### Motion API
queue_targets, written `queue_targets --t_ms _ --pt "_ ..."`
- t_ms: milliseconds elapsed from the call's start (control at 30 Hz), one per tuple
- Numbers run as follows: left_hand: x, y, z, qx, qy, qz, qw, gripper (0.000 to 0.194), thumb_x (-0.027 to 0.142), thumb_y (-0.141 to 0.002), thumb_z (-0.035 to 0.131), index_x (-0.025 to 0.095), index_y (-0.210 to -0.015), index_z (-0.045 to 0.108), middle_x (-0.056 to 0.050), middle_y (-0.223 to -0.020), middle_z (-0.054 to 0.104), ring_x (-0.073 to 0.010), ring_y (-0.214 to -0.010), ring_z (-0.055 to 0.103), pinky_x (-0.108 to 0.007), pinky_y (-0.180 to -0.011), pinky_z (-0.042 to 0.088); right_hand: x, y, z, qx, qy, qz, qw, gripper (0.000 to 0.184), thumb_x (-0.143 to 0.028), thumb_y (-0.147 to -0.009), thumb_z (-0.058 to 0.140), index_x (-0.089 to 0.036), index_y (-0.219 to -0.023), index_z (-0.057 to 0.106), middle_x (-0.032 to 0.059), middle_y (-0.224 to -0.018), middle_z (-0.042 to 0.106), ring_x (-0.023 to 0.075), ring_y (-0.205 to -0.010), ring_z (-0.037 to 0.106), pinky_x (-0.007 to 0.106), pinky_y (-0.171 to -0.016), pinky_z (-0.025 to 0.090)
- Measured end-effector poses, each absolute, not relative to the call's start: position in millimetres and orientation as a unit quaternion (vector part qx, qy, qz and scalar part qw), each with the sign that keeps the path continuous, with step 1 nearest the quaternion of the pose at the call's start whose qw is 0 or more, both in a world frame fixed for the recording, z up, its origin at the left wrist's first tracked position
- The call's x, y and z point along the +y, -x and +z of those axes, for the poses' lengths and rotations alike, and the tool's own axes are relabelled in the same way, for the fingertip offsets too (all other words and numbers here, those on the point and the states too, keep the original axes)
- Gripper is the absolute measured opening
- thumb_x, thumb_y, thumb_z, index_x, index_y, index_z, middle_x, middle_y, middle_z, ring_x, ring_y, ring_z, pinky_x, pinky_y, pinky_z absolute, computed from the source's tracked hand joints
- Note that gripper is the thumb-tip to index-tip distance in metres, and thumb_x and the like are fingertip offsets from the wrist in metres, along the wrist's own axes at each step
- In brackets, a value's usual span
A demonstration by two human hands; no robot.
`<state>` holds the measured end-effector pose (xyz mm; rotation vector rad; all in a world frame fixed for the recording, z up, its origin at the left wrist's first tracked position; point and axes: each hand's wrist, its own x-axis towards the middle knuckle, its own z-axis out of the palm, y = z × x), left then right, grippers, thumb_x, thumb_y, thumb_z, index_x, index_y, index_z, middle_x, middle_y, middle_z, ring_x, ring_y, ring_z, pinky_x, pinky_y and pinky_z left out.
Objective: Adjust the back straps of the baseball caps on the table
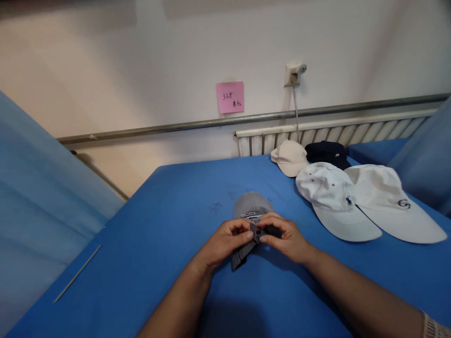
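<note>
A grey cap (252, 203) lies on the blue table (155, 234), and a patch with lettering shows on it above my fingers. My left hand (229, 238) pinches the cap's dark grey strap between thumb and fingers. On the other side, my right hand (287, 237) grips the same strap close by, its thumb and fingertips pressed together. The strap's loose end hangs down below my left thumb. Just where the two hands meet, my fingers partly hide the strap's fastening.
At the right lie a beige cap (291, 157), a navy cap (326, 152), a pale cap with a small logo (329, 192) and a long-brimmed white cap (380, 188). A thin stick (77, 273) rests at the left. Behind are a metal rail (186, 126) and a radiator (352, 129).
</note>
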<state>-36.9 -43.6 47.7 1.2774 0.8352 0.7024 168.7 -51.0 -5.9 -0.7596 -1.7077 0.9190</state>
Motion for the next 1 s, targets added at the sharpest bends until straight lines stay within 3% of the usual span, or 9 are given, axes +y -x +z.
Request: queue_targets --t_ms 200,400,700,1000 --pt "-43.9 34.4 42.9 0.397 -0.519 0.335 0.679 0.031 0.038 -0.067 0.082 0.014 -0.073 0.064 -0.002 -0.075 0.060 -0.0098 -0.066 0.053 -0.023 -0.063 0.042 -54.0 -167.3 -4.0 -0.722 0.321 0.362 0.495 0.036 -0.031 -0.079 0.074 -0.025 -0.112 0.060 0.0070 -0.114 0.064 0.0233 -0.110 0.059 0.041 -0.096 0.046" --pt "-42.8 35.5 42.3 0.395 -0.500 0.364 0.679 0.028 0.032 -0.066 0.083 0.013 -0.078 0.067 -0.003 -0.079 0.065 -0.0110 -0.069 0.058 -0.024 -0.068 0.045 -54.9 -164.5 -9.5 -0.724 0.368 0.352 0.465 0.025 -0.032 -0.081 0.073 -0.024 -0.101 0.061 0.0037 -0.096 0.067 0.0197 -0.087 0.062 0.037 -0.081 0.049" --pt "-44.9 33.4 42.3 0.362 -0.485 0.391 0.694 0.023 0.023 -0.068 0.082 0.014 -0.082 0.066 -0.002 -0.081 0.067 -0.0116 -0.073 0.061 -0.025 -0.072 0.046 -49.8 -163.9 -11.9 -0.680 0.321 0.436 0.494 0.016 -0.032 -0.084 0.070 -0.023 -0.096 0.064 0.0031 -0.093 0.067 0.0188 -0.088 0.062 0.035 -0.081 0.048" --pt "-44.7 33.9 41.4 0.352 -0.487 0.380 0.703 0.023 0.025 -0.071 0.081 0.015 -0.086 0.067 -0.001 -0.078 0.067 -0.0106 -0.069 0.060 -0.023 -0.069 0.046 -49.6 -164.1 -11.5 -0.726 0.343 0.382 0.458 0.017 -0.032 -0.080 0.073 -0.022 -0.088 0.063 0.0022 -0.087 0.066 0.0184 -0.082 0.061 0.033 -0.076 0.047"
